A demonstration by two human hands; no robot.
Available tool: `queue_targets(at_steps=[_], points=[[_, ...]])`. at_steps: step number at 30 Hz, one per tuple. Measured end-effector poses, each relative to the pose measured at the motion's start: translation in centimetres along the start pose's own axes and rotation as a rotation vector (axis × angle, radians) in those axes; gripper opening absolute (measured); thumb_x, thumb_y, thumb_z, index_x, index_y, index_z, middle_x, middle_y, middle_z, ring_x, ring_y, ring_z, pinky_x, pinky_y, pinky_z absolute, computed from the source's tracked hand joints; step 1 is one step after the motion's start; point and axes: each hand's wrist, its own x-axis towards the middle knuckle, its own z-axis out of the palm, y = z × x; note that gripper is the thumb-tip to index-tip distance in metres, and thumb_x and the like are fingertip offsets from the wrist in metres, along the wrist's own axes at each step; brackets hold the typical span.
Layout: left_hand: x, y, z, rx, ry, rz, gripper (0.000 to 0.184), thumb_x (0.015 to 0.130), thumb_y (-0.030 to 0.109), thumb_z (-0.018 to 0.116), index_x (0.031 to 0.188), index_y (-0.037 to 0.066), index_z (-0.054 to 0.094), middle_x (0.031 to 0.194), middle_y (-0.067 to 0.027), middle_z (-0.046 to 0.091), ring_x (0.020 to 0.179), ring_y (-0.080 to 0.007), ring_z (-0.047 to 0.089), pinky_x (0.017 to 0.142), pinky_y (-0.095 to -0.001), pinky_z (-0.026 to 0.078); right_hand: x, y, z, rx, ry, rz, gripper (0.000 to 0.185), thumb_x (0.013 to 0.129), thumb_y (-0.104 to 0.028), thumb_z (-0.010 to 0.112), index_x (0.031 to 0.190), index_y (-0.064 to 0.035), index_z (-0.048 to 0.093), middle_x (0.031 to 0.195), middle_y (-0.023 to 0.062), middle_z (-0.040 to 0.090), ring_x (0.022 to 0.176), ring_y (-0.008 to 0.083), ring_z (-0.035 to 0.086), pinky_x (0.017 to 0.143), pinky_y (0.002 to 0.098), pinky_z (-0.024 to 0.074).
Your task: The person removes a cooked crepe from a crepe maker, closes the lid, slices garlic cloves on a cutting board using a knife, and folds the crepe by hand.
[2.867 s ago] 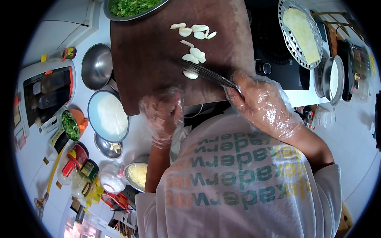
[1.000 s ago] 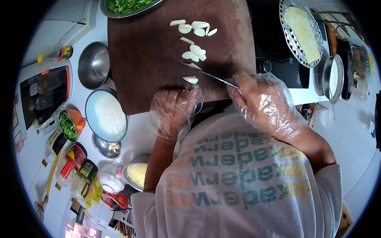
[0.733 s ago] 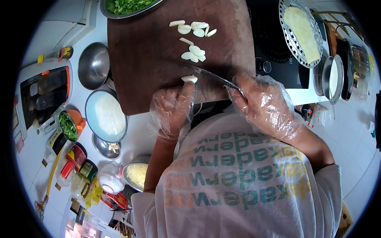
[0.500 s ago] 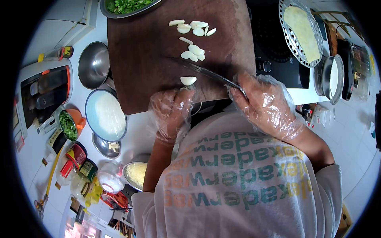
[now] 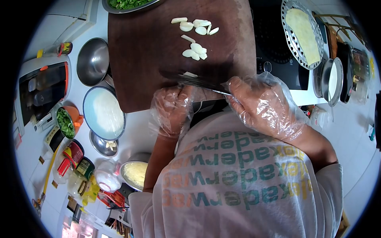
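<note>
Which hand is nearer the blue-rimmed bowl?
Left. The left hand is right of the blue-rimmed bowl, apart from it; the right hand, holding the knife, is farther right.

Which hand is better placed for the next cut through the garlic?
Probably the right hand: it grips the knife, which partly hides the garlic piece. The left hand holds no knife and curls close by, its contact with the garlic unclear.

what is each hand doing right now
Left hand: curled near the garlic; whether it grips any cannot be told.
Right hand: closed, holding the knife.
</note>
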Motion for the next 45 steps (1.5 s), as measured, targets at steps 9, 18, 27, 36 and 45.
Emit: queue_targets(at_steps=[9,18,27,36,45], points=[[-0.6,0.2,-0.3,-0.258,-0.135,-0.251,0.011,0.069,0.006,0.064,0.079,0.008,0.061,0.081,-0.0057,0.060,0.069,-0.0245,0.055,0.059,-0.0388,0.043,0.3,0.2,-0.1,-0.080,0.024,-0.123,0.018,0.069,-0.006,0.058,0.087,-0.0017,0.055,0.062,0.0083,0.057,0.057,0.0231,0.061,0.049,0.0336,0.0485],[0.5,0.0,-0.3,-0.168,-0.086,-0.073,0.015,0.066,0.001,0.065,0.079,0.005,0.061,0.077,-0.0091,0.061,0.058,-0.0250,0.055,0.048,-0.0363,0.041,0.3,0.8,-0.2,-0.008,-0.046,-0.051,0.021,0.076,-0.014,0.062,0.089,-0.0043,0.049,0.061,0.0096,0.054,0.056,0.0274,0.058,0.054,0.0382,0.0469],[-0.1,0.1,-0.1,-0.142,-0.088,-0.114,0.013,0.063,0.001,0.064,0.074,0.007,0.060,0.069,-0.0074,0.056,0.056,-0.0235,0.053,0.047,-0.0358,0.040,0.1,0.0,0.0,-0.163,0.038,-0.099,0.011,0.072,-0.004,0.057,0.081,-0.0041,0.052,0.056,0.0063,0.055,0.051,0.0191,0.060,0.046,0.0309,0.0475],[0.7,0.6,-0.7,-0.004,-0.047,-0.064,0.012,0.064,0.003,0.064,0.075,0.008,0.060,0.073,-0.0062,0.058,0.064,-0.0235,0.054,0.055,-0.0364,0.041,0.0,-0.6,0.0,-0.120,0.035,-0.077,0.012,0.072,-0.004,0.056,0.083,-0.0031,0.052,0.057,0.0065,0.056,0.052,0.0184,0.060,0.045,0.0299,0.0462],[0.6,0.7,-0.8,0.053,-0.043,0.005,0.026,0.066,0.003,0.066,0.091,0.009,0.065,0.074,-0.0055,0.058,0.064,-0.0224,0.054,0.055,-0.0351,0.042,0.5,0.0,1.3,0.051,0.071,0.042,0.013,0.077,-0.007,0.061,0.081,-0.0035,0.049,0.060,0.0140,0.055,0.055,0.0304,0.058,0.047,0.0389,0.0450]])
